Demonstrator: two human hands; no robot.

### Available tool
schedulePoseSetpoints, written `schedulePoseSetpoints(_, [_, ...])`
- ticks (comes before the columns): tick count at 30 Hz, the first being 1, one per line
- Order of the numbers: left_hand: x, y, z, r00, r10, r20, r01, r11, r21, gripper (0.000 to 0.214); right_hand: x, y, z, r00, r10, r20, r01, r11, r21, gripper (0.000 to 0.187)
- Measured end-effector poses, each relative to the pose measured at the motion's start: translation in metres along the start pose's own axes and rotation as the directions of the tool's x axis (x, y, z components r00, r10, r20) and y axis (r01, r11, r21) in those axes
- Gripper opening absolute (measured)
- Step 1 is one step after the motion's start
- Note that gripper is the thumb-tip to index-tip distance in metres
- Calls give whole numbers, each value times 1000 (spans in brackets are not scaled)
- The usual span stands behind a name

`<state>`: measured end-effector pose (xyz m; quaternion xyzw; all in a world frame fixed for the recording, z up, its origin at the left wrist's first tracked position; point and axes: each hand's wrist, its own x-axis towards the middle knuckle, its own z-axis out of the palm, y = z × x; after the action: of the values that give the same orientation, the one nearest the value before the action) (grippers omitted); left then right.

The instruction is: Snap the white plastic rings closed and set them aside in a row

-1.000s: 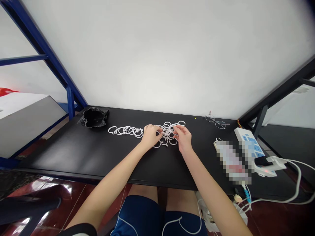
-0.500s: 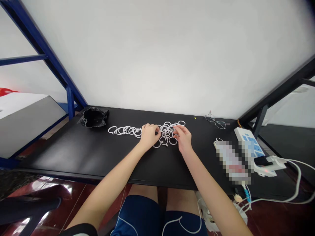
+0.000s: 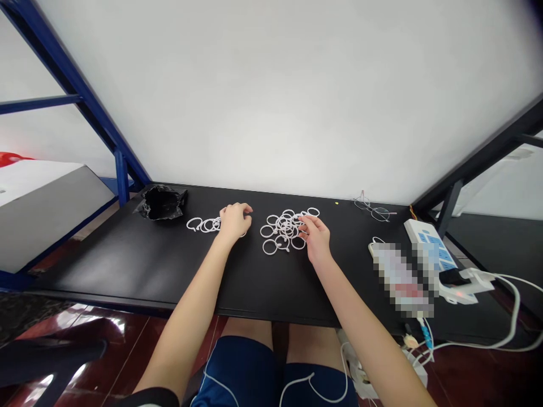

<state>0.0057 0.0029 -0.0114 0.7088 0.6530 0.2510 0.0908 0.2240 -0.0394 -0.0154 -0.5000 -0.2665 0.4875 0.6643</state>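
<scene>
White rings, each with a small knob, lie on a black tabletop [image 3: 127,263] in two groups. The right group is a loose pile of overlapping rings [image 3: 270,247]. To its left, a short row of rings [image 3: 195,224] stretches toward the bag. My left hand [image 3: 235,221] rests over the right end of that row and hides part of it; thumb and forefinger stand apart, with nothing visible between them. At the pile's right side, my right hand [image 3: 316,233] has its fingertips pinched on a white ring [image 3: 298,243], partly covered by the fingers.
A crumpled black plastic bag [image 3: 163,203] stands open at the back left. Eyeglasses [image 3: 373,212] lie at the back right. Nearer on that side are a blurred phone [image 3: 401,282], a white power strip [image 3: 430,243] and cables [image 3: 504,333]. A white wall [image 3: 271,113] borders the table.
My left hand has moved left from the pile to the row of rings, uncovering rings on the pile's left side. My right hand has stayed in place.
</scene>
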Motion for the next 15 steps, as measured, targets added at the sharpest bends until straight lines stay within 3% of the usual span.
schedulePoseSetpoints(5, [4, -12, -4, 985, -64, 158, 60, 998, 32, 25, 0, 0, 0, 1000, -5, 2, 5, 1000, -9, 20])
schedulePoseSetpoints(10, [6, -18, -7, 969, -64, 237, 66, 998, 0, 26, 0, 1, 0, 1000, 1, -6, -1, 1000, 15, 19])
schedulePoseSetpoints(15, [9, -35, -9, 948, 54, 314, -10, 990, -140, 34, 0, 0, -1, 1000, 2, 1, -2, 1000, 22, 19])
